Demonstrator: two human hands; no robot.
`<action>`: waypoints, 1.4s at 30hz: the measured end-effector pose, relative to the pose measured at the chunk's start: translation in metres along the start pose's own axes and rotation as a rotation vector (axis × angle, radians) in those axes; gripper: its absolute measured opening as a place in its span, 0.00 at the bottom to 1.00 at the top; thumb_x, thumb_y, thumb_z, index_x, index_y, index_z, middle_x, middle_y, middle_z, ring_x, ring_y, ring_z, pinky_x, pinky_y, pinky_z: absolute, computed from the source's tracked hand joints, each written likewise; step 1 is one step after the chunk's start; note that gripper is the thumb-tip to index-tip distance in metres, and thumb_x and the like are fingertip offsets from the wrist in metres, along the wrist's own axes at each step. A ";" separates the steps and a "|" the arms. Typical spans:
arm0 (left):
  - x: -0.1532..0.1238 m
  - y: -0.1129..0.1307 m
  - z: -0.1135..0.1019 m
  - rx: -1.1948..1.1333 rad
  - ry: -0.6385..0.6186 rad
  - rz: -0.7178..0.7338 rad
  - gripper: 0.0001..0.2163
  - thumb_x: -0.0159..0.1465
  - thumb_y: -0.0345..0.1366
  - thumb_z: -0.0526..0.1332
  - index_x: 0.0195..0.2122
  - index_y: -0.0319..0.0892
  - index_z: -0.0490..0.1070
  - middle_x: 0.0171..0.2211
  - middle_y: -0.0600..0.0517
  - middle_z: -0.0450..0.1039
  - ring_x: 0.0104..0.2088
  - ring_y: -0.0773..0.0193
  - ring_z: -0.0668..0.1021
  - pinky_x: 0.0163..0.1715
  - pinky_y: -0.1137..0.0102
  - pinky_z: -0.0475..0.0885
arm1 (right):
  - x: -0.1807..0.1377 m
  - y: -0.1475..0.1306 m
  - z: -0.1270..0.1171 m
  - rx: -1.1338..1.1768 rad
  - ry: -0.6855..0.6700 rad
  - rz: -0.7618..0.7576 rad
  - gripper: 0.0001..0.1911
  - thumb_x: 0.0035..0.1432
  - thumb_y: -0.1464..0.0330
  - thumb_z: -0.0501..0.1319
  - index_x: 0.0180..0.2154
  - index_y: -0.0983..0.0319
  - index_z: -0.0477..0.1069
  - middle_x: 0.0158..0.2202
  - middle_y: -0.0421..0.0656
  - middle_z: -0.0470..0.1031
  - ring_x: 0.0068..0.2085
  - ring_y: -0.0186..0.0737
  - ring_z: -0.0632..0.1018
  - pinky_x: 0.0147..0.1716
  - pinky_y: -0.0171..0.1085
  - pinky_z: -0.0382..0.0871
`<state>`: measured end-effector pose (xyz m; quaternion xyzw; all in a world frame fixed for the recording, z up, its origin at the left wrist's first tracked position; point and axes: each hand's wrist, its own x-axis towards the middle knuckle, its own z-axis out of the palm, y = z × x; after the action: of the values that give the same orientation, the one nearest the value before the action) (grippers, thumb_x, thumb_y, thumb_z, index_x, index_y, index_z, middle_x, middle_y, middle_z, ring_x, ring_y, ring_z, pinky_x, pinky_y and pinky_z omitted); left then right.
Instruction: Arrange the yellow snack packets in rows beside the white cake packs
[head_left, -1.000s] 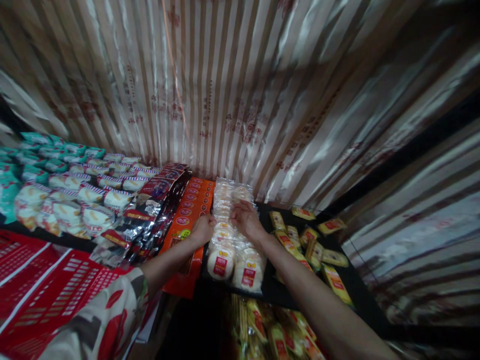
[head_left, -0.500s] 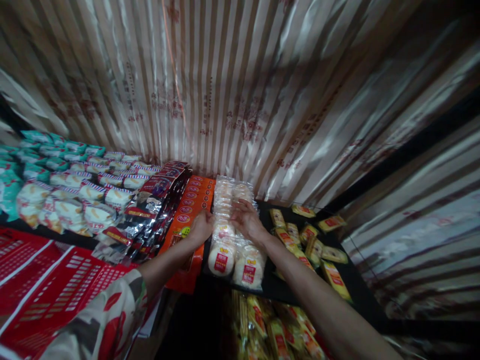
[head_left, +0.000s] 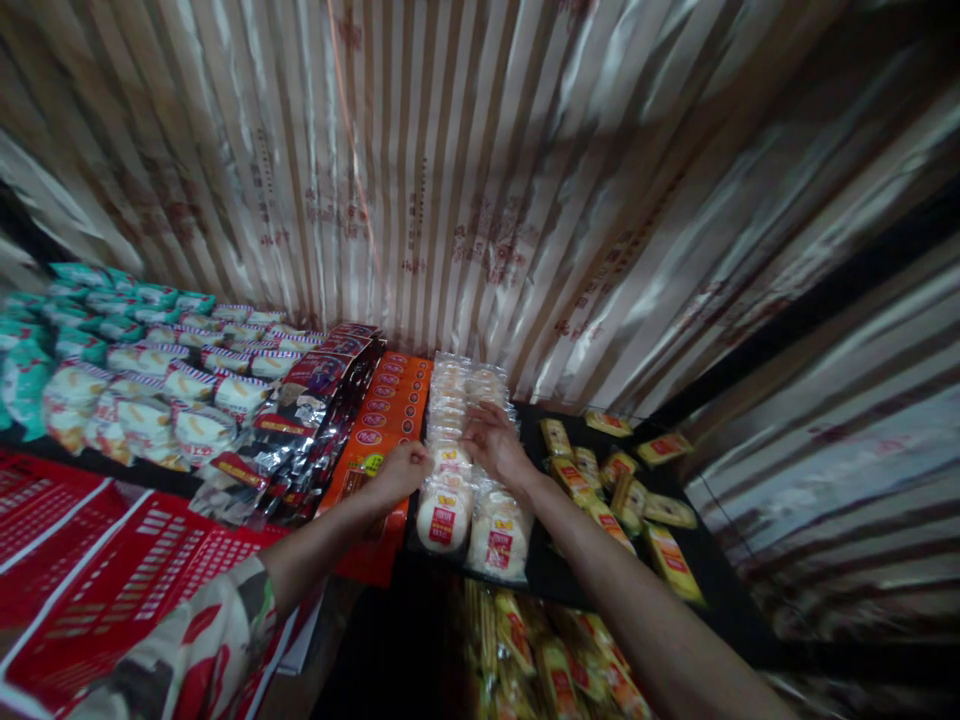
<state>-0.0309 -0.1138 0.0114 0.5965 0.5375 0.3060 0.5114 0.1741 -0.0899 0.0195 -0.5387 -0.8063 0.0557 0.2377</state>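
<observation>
Two rows of clear packets of round, pale flat cakes (head_left: 445,518) with red labels lie overlapped on a black shelf. At the left edge of the left row, my left hand (head_left: 403,473) is closed, fingertips pinched at a packet's side. My right hand (head_left: 496,443) lies over the middle of the rows, its bent fingers gripping the other side of what looks like the same packet. Both hands partly hide that packet. Just left of the rows is a stack of orange packets (head_left: 381,405), partly behind my left forearm.
Dark shiny packets (head_left: 322,385), white bread bags (head_left: 199,430) and green bags (head_left: 79,343) fill the left side. A red basket (head_left: 187,530) stands at front left. Yellow packets (head_left: 671,560) lie loose on the right; more yellow packets (head_left: 559,680) sit below. Striped sheeting (head_left: 465,180) hangs behind.
My left hand has shifted very slightly right and down along the packets. My right hand stays almost in place. The view has moved a little.
</observation>
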 end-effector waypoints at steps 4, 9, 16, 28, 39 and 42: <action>0.000 -0.002 0.005 0.037 0.085 0.028 0.03 0.55 0.31 0.57 0.25 0.39 0.67 0.19 0.59 0.65 0.22 0.73 0.67 0.24 0.79 0.62 | -0.003 -0.007 -0.009 0.025 0.044 -0.012 0.04 0.52 0.66 0.62 0.29 0.60 0.73 0.46 0.47 0.73 0.57 0.47 0.63 0.56 0.52 0.56; -0.002 -0.001 0.006 0.038 0.130 0.004 0.04 0.57 0.32 0.56 0.26 0.40 0.67 0.19 0.58 0.66 0.22 0.73 0.68 0.24 0.78 0.63 | -0.012 -0.018 -0.024 0.049 0.008 -0.059 0.09 0.52 0.61 0.63 0.30 0.60 0.74 0.52 0.48 0.69 0.60 0.51 0.58 0.55 0.54 0.55; -0.007 0.003 0.004 0.070 0.160 -0.025 0.06 0.58 0.37 0.57 0.29 0.40 0.67 0.23 0.56 0.69 0.24 0.71 0.71 0.27 0.77 0.65 | -0.017 -0.018 -0.019 0.021 -0.054 -0.070 0.06 0.50 0.65 0.64 0.26 0.61 0.73 0.53 0.48 0.68 0.61 0.52 0.56 0.56 0.55 0.54; -0.034 -0.002 0.002 0.201 0.026 -0.016 0.06 0.57 0.37 0.58 0.26 0.41 0.66 0.20 0.57 0.67 0.24 0.70 0.70 0.24 0.77 0.60 | -0.017 -0.025 -0.018 0.006 -0.040 -0.044 0.06 0.50 0.66 0.63 0.24 0.61 0.72 0.52 0.49 0.69 0.61 0.52 0.57 0.56 0.55 0.54; -0.038 0.005 0.012 0.280 0.177 -0.055 0.06 0.60 0.33 0.53 0.26 0.41 0.63 0.22 0.57 0.65 0.26 0.69 0.68 0.26 0.76 0.59 | -0.027 -0.034 -0.029 0.012 -0.018 -0.101 0.11 0.52 0.58 0.63 0.32 0.59 0.72 0.54 0.48 0.67 0.62 0.52 0.56 0.56 0.55 0.55; -0.039 0.009 0.011 0.313 0.162 -0.058 0.06 0.60 0.33 0.53 0.26 0.41 0.63 0.23 0.56 0.65 0.27 0.68 0.69 0.27 0.76 0.59 | -0.032 -0.041 -0.030 -0.043 -0.074 -0.132 0.10 0.51 0.60 0.64 0.29 0.61 0.71 0.55 0.49 0.66 0.62 0.53 0.55 0.56 0.55 0.54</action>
<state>-0.0267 -0.1536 0.0241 0.6267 0.6349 0.2508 0.3758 0.1622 -0.1405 0.0501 -0.4867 -0.8495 0.0426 0.1992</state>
